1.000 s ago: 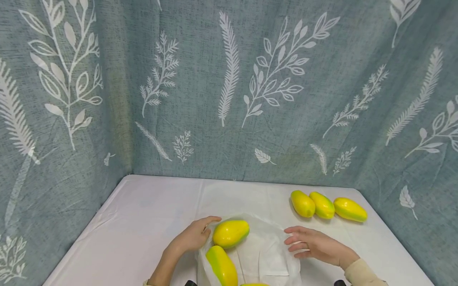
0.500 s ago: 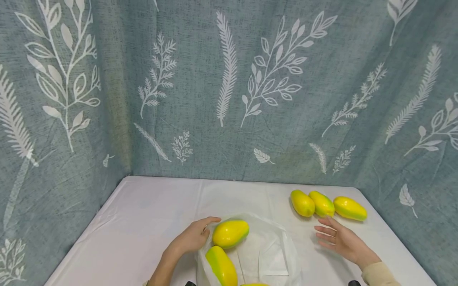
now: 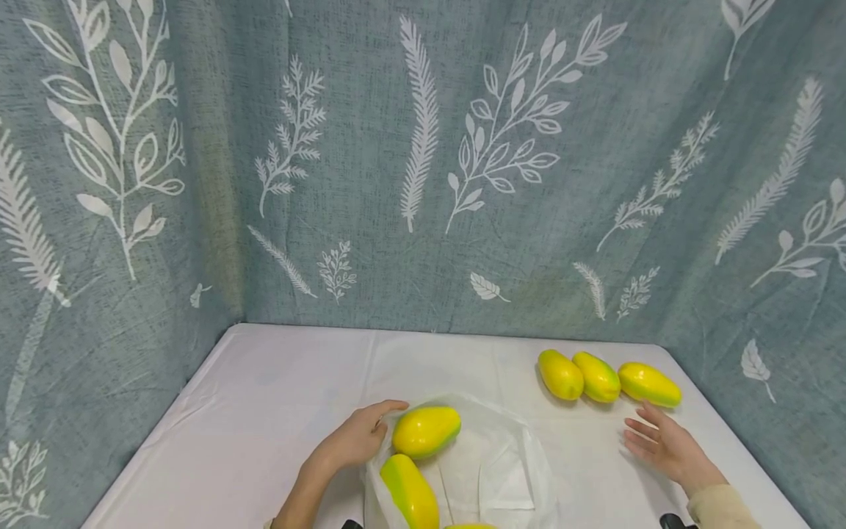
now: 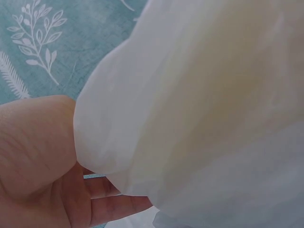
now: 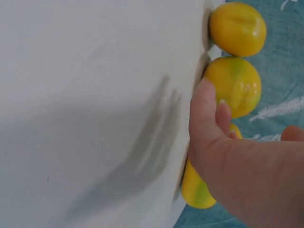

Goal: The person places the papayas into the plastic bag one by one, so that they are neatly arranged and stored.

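Observation:
A white translucent plastic bag (image 3: 485, 426) stands with its mouth spread wide at the front middle of the table. Inside lie several yellow-green mangoes (image 3: 426, 432), one cut off by the lower frame edge. My left hand (image 3: 357, 437) holds the bag's left rim; in the left wrist view the bag film (image 4: 190, 118) hides part of its fingers. My right hand (image 3: 667, 448) is above the table with fingers spread and nothing in them. Its fingertips are just in front of the rightmost mango (image 3: 651, 385), one of three at the back right; the other two are a middle mango (image 3: 597, 377) and a left mango (image 3: 560, 375).
A white cloth covers the table (image 3: 264, 397). Blue-green curtains (image 3: 370, 184) with white leaf prints close off the back and both sides. Dark rounded objects (image 3: 670, 521) show at the lower edge near both wrists.
My right hand has left the bag's right side and moved right to the mangoes at the back. My left hand stays at the bag's rim.

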The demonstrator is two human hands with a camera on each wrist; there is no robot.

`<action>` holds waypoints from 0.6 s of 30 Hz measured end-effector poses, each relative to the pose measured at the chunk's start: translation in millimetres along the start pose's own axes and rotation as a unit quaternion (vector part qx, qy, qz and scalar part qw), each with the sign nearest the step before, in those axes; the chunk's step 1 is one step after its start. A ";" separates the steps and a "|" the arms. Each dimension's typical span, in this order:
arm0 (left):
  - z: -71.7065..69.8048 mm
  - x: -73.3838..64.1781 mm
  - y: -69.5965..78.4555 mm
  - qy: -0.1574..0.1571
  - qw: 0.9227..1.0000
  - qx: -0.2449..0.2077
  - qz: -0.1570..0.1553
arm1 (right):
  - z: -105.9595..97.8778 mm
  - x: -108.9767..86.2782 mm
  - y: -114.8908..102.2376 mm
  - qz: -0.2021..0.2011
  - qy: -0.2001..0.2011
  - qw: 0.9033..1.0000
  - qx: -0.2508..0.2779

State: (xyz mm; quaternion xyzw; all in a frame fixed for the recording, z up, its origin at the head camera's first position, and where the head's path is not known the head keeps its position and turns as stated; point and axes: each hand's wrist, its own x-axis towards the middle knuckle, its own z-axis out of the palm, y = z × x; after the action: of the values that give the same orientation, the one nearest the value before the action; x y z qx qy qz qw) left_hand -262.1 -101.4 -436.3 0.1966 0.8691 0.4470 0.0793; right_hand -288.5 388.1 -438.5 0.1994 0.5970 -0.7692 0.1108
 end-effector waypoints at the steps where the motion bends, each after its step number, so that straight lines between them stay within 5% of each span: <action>1: -0.4 -0.3 -0.2 0.001 1.000 0.001 0.000 | 0.3 1.1 -0.2 -0.001 0.011 1.000 0.001; 17: -1.9 -4.4 -1.4 0.000 1.000 -0.006 0.003 | 12.1 9.5 -13.9 0.018 0.138 0.987 0.085; 18: -2.0 -4.4 -1.3 -0.001 1.000 -0.006 0.003 | 8.8 11.0 -14.2 0.010 0.126 0.992 0.031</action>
State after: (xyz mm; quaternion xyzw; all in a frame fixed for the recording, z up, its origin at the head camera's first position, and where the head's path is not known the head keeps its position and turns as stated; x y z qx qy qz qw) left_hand -259.0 -105.4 -436.4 0.1992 0.8656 0.4524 0.0797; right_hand -305.6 384.1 -429.1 0.3039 0.5803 -0.7547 0.0368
